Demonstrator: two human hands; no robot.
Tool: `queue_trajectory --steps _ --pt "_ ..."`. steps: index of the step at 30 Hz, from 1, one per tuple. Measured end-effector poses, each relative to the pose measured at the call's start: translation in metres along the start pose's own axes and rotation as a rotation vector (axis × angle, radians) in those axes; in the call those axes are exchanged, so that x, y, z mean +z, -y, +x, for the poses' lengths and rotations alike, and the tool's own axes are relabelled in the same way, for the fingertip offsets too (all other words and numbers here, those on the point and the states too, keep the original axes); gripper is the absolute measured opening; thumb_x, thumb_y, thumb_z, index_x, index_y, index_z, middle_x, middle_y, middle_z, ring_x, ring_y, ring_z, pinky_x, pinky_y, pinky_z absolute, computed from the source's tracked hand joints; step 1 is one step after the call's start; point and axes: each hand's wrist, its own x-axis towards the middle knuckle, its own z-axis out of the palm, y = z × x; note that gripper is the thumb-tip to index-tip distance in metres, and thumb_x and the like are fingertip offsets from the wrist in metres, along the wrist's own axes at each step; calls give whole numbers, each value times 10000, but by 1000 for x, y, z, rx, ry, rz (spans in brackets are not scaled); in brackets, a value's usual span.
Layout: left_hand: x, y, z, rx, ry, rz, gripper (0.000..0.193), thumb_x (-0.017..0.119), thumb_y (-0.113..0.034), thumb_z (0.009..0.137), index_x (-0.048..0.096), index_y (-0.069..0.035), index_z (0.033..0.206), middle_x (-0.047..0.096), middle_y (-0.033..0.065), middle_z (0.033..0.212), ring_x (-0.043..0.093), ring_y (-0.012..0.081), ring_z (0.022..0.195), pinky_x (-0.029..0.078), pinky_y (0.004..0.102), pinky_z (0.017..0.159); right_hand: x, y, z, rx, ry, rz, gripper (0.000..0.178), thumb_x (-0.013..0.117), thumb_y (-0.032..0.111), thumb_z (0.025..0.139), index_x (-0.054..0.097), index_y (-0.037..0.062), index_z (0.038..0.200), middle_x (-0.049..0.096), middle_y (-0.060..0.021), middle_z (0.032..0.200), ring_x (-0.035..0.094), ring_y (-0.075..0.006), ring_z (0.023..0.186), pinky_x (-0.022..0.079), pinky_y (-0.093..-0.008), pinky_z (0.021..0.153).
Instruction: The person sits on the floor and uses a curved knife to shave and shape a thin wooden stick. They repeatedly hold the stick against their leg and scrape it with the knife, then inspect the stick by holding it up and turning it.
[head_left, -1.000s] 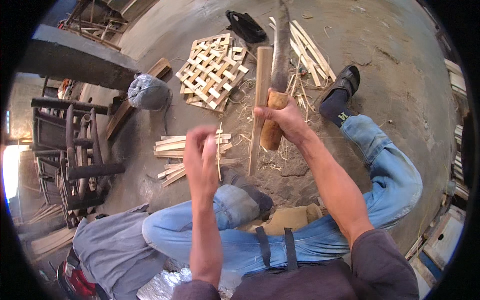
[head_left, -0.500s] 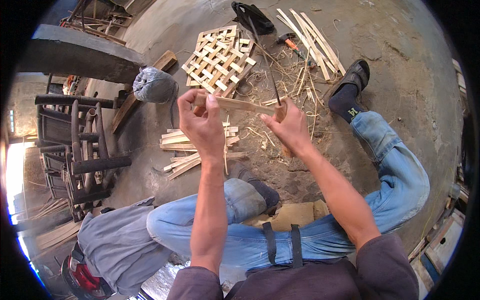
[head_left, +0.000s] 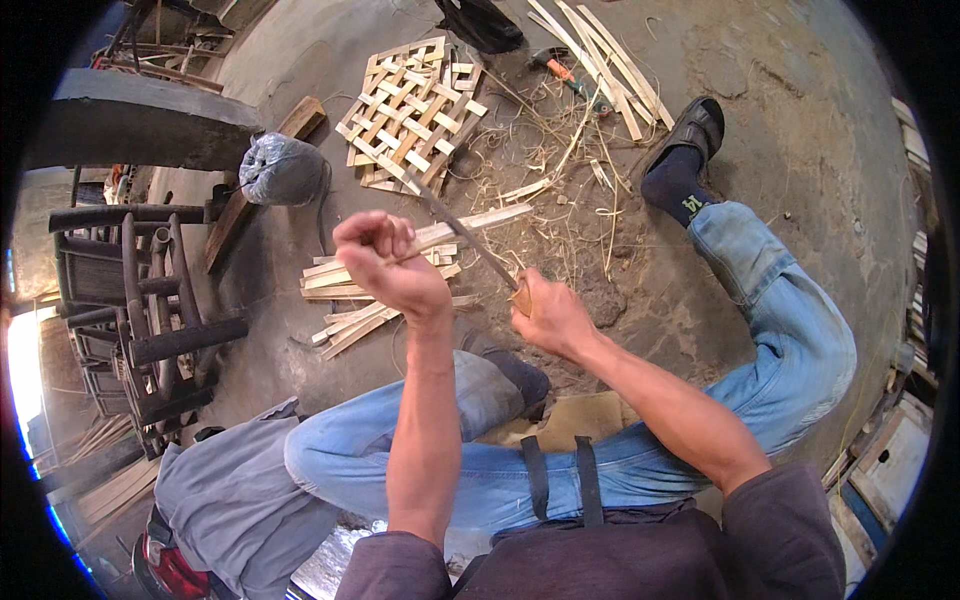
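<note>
My left hand is closed around a pale split-wood or bamboo strip, whose free end points right. In my right hand is a knife with a wooden handle. Its long dark blade slants up to the left and crosses the strip in the picture; whether the edge touches it I cannot tell. Below and behind my left hand lies a pile of short cut strips. Farther off, an openwork woven panel of similar strips rests on the floor.
Long strips, an orange-handled tool and a black bag lie at the back. Thin shavings litter the floor. On the left are a grey plastic-wrapped bundle, a wooden beam and dark pole-built furniture.
My right hand has come down and left, and the knife blade now tilts left across the strip. My left wrist has turned, and the strip's free end now angles upward.
</note>
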Motion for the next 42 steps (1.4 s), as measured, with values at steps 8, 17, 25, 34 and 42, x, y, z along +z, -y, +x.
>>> queue_trajectory --steps 8,17,25,34,42 --pt "15 -5 -9 19 -30 35 154 441 -229 879 446 -82 920 307 -7 616 222 74 490 193 243 450 -14 22 5 -76 63 176 363 652 207 789 550 -32 1042 645 -276 828 651 -444 801 530 -478 711" --pt "1 -5 -9 109 -75 199 136 397 -236 882 411 -107 843 242 -27 546 182 74 455 169 259 443 -21 20 23 -194 126 -13 227 621 166 762 593 -54 812 606 -268 782 652 -435 760 542 -512 699" --pt "1 -10 -14 88 12 110 146 449 -233 897 394 -101 869 274 -26 535 205 64 425 163 245 409 -17 -23 32 85 83 1 277 619 152 760 523 -44 930 622 -270 713 647 -447 733 532 -519 672" --pt "8 -3 -9 100 1 100 160 453 -235 895 371 -99 871 261 -30 528 194 70 431 164 248 422 -4 -60 58 -34 40 -108 297 587 161 783 558 -52 988 634 -274 709 665 -429 707 552 -500 671" --pt "-2 -6 -4 78 30 73 129 431 -229 904 398 -104 912 264 -18 542 201 79 441 183 254 438 5 -97 88 83 196 -146 264 547 128 781 592 -84 931 582 -359 819 639 -446 696 546 -513 666"
